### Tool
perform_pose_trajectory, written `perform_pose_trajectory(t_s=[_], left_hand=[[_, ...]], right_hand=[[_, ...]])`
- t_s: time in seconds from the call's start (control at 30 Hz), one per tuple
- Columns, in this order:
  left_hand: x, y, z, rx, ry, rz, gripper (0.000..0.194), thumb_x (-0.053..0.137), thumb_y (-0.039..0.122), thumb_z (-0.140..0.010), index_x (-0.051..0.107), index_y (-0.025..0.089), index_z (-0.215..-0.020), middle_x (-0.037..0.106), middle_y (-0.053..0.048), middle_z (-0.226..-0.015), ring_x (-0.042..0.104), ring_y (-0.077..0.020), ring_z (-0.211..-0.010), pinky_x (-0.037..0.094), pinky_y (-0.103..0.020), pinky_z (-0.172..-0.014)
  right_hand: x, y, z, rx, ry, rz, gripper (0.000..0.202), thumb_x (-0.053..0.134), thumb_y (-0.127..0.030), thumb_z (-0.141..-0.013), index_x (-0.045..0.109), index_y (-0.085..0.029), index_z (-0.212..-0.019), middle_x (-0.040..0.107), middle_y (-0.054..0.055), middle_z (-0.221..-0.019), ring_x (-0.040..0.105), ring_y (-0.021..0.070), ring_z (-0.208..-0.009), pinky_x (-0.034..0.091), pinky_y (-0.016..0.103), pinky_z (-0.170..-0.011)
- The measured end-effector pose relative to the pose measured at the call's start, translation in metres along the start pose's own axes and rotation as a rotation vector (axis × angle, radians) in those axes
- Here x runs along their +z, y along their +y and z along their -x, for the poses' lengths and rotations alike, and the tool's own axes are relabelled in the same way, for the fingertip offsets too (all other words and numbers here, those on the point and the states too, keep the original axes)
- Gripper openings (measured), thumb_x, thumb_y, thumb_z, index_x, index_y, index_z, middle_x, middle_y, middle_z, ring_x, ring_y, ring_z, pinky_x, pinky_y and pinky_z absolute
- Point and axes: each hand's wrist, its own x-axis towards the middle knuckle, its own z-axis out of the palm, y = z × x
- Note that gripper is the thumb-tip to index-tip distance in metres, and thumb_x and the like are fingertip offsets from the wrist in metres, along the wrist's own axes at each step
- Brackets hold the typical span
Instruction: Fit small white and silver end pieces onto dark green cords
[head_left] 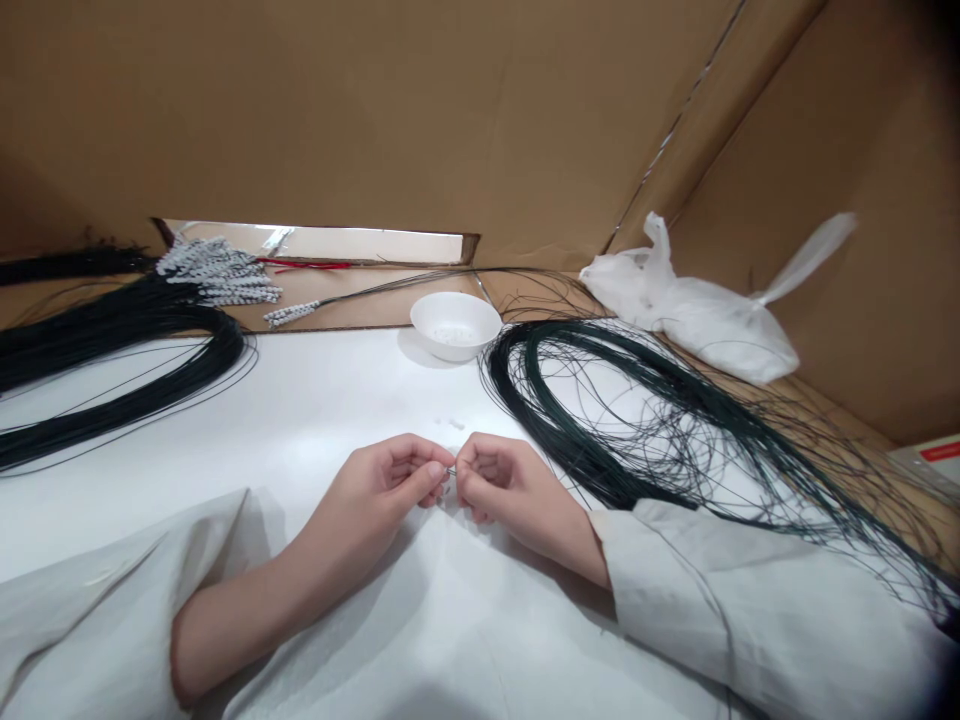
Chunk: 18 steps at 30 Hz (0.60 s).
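Note:
My left hand (394, 482) and my right hand (517, 485) meet fingertip to fingertip above the white table's near part. Each is closed in a pinch of thumb and forefinger. A short piece of thin dark cord (451, 473) shows between the fingertips, on the right hand's side. What the left fingertips grip is too small to make out. A thin dark strand (709, 590) lies across my right sleeve. Beyond the hands, a few small white bits (454, 425) lie on the table. Farther back stands a white bowl (455, 345) with small white pieces in it.
A looped bundle of dark cords (555, 440) spreads on the right, with loose tangled strands. Another dark bundle (127, 400) lies left, below white-beaded ends (217, 270). A few beaded strands (292, 313) lie behind the bowl. A knotted white plastic bag (697, 310) sits back right. Cardboard walls (375, 110) enclose the table.

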Motion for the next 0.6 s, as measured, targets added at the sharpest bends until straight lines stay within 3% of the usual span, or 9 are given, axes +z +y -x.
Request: perform_pose_trajectory(t_s=[0.6], left_hand=[[0.003, 0.0037, 0.0005, 0.048, 0.023, -0.066, 0.01, 0.049, 0.021, -0.081, 0.058, 0.019, -0.08, 0.057, 0.003, -0.07, 0.051, -0.0102, -0.064, 0.039, -0.021, -0.061]], right_hand=[[0.0018, 0.0003, 0.0009, 0.001, 0.012, 0.0, 0.007, 0.049, -0.013, -0.073, 0.048, -0.014, -0.067, 0.052, -0.001, -0.059, 0.047, 0.0065, -0.048, 0.038, 0.019, -0.047]])
